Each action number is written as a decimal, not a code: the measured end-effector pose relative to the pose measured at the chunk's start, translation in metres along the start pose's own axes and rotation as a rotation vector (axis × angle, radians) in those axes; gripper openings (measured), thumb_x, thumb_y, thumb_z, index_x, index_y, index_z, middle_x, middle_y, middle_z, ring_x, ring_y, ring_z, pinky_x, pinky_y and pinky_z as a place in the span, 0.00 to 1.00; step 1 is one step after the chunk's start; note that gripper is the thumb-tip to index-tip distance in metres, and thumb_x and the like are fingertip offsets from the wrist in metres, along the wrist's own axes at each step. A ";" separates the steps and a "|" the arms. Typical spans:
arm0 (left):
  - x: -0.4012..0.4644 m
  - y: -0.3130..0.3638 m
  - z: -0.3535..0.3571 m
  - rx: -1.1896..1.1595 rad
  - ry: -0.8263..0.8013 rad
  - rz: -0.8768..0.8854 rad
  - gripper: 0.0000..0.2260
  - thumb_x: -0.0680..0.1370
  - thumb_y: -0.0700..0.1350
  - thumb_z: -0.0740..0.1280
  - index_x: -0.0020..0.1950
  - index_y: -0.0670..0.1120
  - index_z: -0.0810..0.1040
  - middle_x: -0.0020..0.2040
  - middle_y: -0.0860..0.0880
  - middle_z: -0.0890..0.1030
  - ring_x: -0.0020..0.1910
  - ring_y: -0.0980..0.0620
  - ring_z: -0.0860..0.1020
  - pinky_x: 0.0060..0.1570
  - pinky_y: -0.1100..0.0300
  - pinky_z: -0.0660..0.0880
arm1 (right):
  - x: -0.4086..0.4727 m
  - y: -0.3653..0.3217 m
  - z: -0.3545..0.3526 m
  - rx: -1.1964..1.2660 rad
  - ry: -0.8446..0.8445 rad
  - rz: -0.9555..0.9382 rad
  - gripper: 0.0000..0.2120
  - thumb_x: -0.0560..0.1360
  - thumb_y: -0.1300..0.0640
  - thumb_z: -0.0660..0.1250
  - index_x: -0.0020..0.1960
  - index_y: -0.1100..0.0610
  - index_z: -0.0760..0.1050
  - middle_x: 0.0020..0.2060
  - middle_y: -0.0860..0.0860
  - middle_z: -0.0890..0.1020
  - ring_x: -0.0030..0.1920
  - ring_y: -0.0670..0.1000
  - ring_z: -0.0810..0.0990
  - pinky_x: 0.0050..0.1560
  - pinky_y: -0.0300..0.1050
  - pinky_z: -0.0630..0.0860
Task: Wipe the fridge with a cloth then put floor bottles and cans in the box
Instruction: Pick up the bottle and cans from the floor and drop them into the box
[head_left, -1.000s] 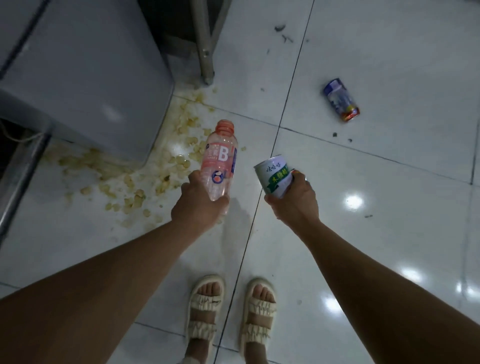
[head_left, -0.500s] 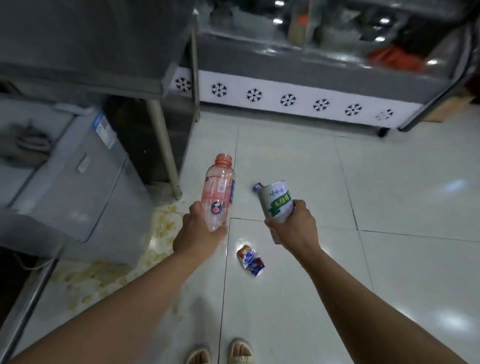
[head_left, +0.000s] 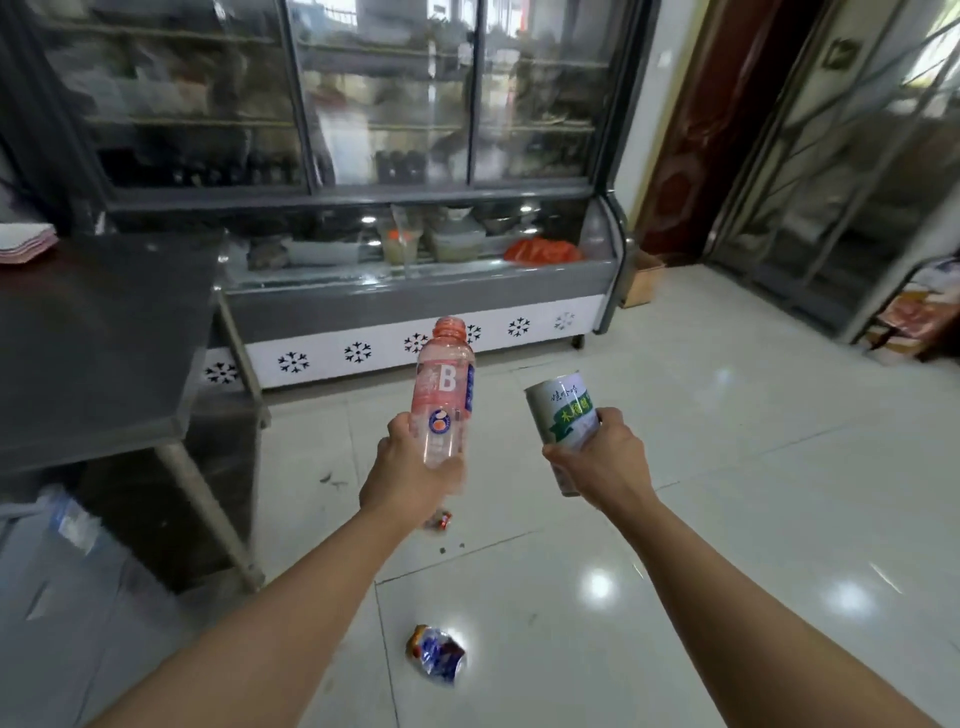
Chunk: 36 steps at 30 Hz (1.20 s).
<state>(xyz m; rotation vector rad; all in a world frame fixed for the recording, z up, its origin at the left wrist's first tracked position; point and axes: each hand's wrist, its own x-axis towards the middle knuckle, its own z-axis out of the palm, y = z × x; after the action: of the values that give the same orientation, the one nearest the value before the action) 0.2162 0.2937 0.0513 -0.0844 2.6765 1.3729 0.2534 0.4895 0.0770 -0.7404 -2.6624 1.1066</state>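
1. Gripping the lower body of a pink plastic bottle (head_left: 441, 395), the left hand (head_left: 410, 475) has its fingers curled round it; the bottle stands nearly upright, capless neck up.
2. The right hand (head_left: 602, 460) has its fingers wrapped round a white-and-green can (head_left: 561, 415), tilted slightly left.
3. Both are held above the floor (head_left: 727, 493), apart from each other.
4. A crushed blue can (head_left: 435, 652) lies on the floor between the forearms.
5. A steel bench (head_left: 98, 332) stands at left; a glass-fronted fridge (head_left: 415, 291) stands behind.
6. A cardboard box (head_left: 641, 280) sits beside the fridge's right end.
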 end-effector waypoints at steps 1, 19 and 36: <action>-0.001 0.016 0.007 -0.007 -0.016 0.025 0.30 0.69 0.53 0.70 0.67 0.51 0.60 0.58 0.49 0.74 0.52 0.47 0.76 0.54 0.48 0.75 | 0.003 0.005 -0.017 0.003 0.022 0.008 0.27 0.67 0.52 0.74 0.59 0.59 0.67 0.52 0.56 0.77 0.47 0.55 0.76 0.45 0.49 0.77; -0.038 0.290 0.263 -0.069 -0.224 0.270 0.33 0.62 0.56 0.68 0.65 0.51 0.63 0.56 0.52 0.75 0.50 0.51 0.76 0.50 0.53 0.75 | 0.114 0.197 -0.317 0.045 0.277 0.156 0.27 0.67 0.48 0.74 0.59 0.58 0.67 0.53 0.55 0.77 0.47 0.54 0.75 0.43 0.45 0.71; 0.105 0.474 0.495 -0.080 -0.360 0.383 0.32 0.69 0.51 0.71 0.68 0.50 0.60 0.59 0.49 0.75 0.53 0.49 0.76 0.52 0.52 0.75 | 0.328 0.321 -0.459 0.032 0.393 0.250 0.25 0.66 0.48 0.74 0.55 0.56 0.66 0.48 0.52 0.77 0.45 0.53 0.77 0.41 0.45 0.74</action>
<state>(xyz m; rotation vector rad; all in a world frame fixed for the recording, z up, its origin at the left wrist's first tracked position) 0.1059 0.9737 0.1317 0.6358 2.4104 1.4257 0.2442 1.1319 0.1662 -1.1734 -2.2629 0.9345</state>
